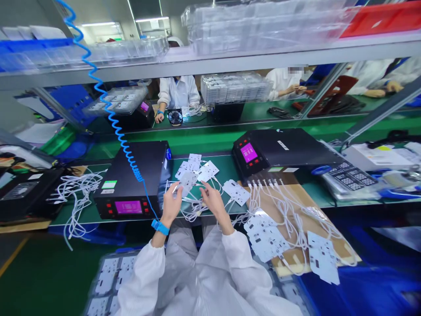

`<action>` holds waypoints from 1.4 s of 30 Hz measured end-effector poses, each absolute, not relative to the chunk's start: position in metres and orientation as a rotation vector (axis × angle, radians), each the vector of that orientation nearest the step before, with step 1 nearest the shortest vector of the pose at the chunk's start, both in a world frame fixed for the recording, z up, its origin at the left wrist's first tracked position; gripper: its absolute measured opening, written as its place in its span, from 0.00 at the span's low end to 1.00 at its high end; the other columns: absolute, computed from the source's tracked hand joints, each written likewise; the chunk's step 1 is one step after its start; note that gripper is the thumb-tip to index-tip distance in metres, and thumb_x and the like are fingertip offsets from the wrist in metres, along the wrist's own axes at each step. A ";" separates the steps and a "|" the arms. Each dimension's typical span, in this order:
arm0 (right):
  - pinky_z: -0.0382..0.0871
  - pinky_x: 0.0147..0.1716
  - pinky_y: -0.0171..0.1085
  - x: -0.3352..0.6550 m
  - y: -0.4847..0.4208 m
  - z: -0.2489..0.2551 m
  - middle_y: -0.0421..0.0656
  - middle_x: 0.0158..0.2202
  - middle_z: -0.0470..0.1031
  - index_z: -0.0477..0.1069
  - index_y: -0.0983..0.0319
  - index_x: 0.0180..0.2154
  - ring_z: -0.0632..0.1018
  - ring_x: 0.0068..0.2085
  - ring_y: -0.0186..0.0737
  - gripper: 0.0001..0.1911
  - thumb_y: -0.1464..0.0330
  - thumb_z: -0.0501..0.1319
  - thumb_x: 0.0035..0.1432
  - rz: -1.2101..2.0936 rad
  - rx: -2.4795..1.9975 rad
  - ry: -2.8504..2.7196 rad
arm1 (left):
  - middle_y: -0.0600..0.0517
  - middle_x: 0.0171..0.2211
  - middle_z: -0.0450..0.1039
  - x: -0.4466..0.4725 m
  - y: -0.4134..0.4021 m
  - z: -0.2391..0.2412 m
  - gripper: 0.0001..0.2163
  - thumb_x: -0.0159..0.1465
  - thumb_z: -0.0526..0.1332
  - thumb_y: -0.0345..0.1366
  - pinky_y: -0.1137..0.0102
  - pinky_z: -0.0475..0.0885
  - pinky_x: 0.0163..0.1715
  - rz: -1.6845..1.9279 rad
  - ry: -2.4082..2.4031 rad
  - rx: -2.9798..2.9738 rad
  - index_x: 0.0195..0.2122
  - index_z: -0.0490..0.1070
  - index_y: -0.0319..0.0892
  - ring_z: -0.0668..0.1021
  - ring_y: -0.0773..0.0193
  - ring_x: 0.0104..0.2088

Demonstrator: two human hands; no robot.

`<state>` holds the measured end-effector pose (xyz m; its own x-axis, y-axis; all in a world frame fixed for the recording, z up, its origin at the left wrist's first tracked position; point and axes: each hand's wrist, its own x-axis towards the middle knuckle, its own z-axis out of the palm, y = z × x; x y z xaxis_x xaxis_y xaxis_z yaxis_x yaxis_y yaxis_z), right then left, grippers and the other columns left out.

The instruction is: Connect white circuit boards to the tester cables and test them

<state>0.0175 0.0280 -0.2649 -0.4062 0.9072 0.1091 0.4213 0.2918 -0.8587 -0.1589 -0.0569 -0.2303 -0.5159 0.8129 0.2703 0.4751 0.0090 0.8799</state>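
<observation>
White PCB panel (188, 180): flat, roughly rectangular, with small cutouts and dark marks (detail blurred). It is pinched at its lower-left edge by the left hand (171, 202) and tilted up off the green belt, just right of the black tester box (131, 184). Thin white cable (194, 201) hangs below the panel, looped, also right of that box.

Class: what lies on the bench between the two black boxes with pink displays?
Head view: white panels and white cables lie between the left box and the right box; the left hand holds one panel.
</observation>
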 end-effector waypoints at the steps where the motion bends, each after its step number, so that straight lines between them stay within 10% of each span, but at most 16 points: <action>1: 0.73 0.36 0.37 0.018 0.030 -0.267 0.41 0.31 0.82 0.73 0.59 0.61 0.81 0.30 0.40 0.20 0.63 0.55 0.72 0.977 -1.182 -2.026 | 0.40 0.59 0.78 -0.158 -0.058 -0.230 0.22 0.71 0.59 0.48 0.53 0.73 0.64 1.511 1.954 1.341 0.59 0.76 0.39 0.78 0.47 0.61; 27: 0.69 0.37 0.36 0.026 0.026 -0.284 0.52 0.38 0.84 0.78 0.67 0.53 0.83 0.36 0.44 0.21 0.65 0.48 0.75 0.480 -1.283 -2.075 | 0.42 0.66 0.67 -0.143 -0.108 -0.200 0.19 0.73 0.58 0.40 0.51 0.68 0.69 1.435 2.176 1.711 0.63 0.73 0.49 0.69 0.51 0.68; 36: 0.58 0.31 0.37 0.015 0.038 -0.272 0.52 0.36 0.83 0.79 0.66 0.47 0.79 0.32 0.41 0.17 0.71 0.51 0.74 0.458 -1.457 -2.363 | 0.36 0.78 0.40 -0.123 -0.167 -0.232 0.37 0.72 0.61 0.44 0.41 0.58 0.72 1.387 2.566 1.416 0.77 0.45 0.47 0.49 0.40 0.77; 42: 0.59 0.33 0.37 0.008 0.040 -0.267 0.54 0.38 0.83 0.79 0.65 0.45 0.82 0.35 0.43 0.17 0.71 0.51 0.75 0.495 -1.472 -2.437 | 0.32 0.74 0.50 -0.137 -0.162 -0.240 0.36 0.73 0.60 0.44 0.41 0.62 0.71 1.395 2.625 1.364 0.77 0.45 0.42 0.53 0.40 0.76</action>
<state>0.0084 0.0395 -0.2675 -0.4580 0.8881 0.0384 0.8027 0.4318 -0.4114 -0.1372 -0.1622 -0.2397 -0.6451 0.6117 0.4580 0.7218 0.2910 0.6280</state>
